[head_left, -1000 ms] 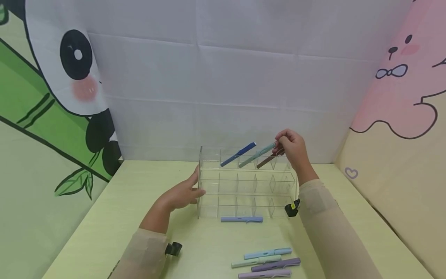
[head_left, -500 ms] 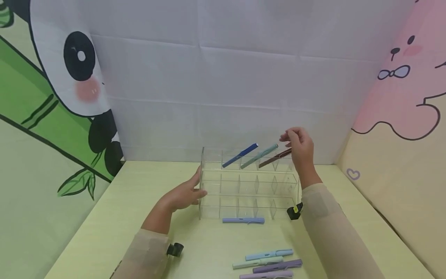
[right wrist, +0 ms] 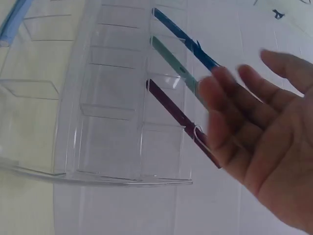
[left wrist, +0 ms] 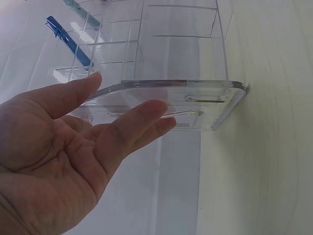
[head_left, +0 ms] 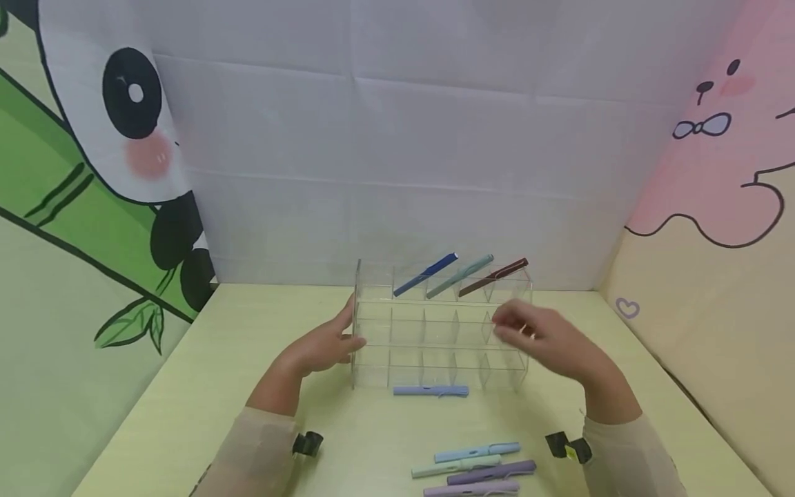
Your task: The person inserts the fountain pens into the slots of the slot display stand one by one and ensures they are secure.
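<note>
A clear acrylic pen rack (head_left: 406,333) with rows of compartments stands on the table. A dark blue pen (head_left: 426,275), a mint green pen (head_left: 461,276) and a brown pen (head_left: 493,277) lean in separate compartments of its top row. At the rack's left side my left hand (head_left: 323,347) rests with fingers extended against the side panel (left wrist: 215,100). My right hand (head_left: 543,335) is by the rack's right end, in front of the middle row. Nothing is in its loosely bent fingers, which blur a little in the right wrist view.
A periwinkle pen (head_left: 430,391) lies along the rack's front. Nearer on the table (head_left: 360,455) are a light blue pen (head_left: 477,452), a pale green pen (head_left: 455,466), a purple pen (head_left: 491,473) and a lilac pen (head_left: 470,489). A white cloth (head_left: 373,152) hangs behind.
My right hand has let go of the brown pen, which now leans in the top row. The hand has come down and toward me. My left hand stays at the rack's side.
</note>
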`<action>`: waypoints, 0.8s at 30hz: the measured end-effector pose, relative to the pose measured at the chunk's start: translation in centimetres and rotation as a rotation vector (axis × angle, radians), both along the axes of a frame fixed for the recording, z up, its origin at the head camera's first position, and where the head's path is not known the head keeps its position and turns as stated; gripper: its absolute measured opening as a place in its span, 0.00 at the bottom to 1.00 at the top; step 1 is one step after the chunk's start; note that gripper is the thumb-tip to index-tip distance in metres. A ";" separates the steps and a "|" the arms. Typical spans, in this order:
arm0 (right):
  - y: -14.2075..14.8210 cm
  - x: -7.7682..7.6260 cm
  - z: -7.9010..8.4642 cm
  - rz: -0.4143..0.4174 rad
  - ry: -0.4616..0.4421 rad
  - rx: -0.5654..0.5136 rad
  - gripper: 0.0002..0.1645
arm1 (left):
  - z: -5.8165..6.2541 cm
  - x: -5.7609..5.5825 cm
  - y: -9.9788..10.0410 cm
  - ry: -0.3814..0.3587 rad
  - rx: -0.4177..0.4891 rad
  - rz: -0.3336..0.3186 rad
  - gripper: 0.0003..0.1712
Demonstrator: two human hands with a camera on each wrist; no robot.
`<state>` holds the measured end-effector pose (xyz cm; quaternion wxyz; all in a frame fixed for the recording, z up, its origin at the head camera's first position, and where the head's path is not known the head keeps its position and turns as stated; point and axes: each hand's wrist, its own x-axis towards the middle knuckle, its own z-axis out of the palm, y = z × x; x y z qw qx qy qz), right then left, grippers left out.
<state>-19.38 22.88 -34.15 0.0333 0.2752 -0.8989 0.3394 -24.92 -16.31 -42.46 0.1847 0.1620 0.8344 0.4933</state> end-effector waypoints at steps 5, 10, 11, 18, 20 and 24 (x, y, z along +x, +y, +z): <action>-1.0 2.0 -2.5 0.139 -0.313 0.282 0.09 | 0.2 0.0 0.0 -0.004 0.002 0.019 0.53; -2.3 2.2 -5.7 0.114 -0.423 0.423 0.12 | -0.2 0.3 0.3 -0.006 0.033 0.020 0.53; -2.6 2.3 -6.3 0.104 -0.432 0.463 0.13 | -0.3 0.4 0.3 -0.005 0.036 0.017 0.53; -4.1 2.9 -8.2 0.047 -0.322 0.699 0.18 | -0.2 0.1 0.2 0.015 0.032 0.027 0.53; -4.4 3.0 -8.5 0.032 -0.293 0.748 0.18 | -0.2 0.1 0.1 0.013 0.033 0.021 0.53; -4.5 3.0 -8.6 0.015 -0.270 0.750 0.16 | -0.2 -0.1 0.1 0.014 0.038 0.012 0.53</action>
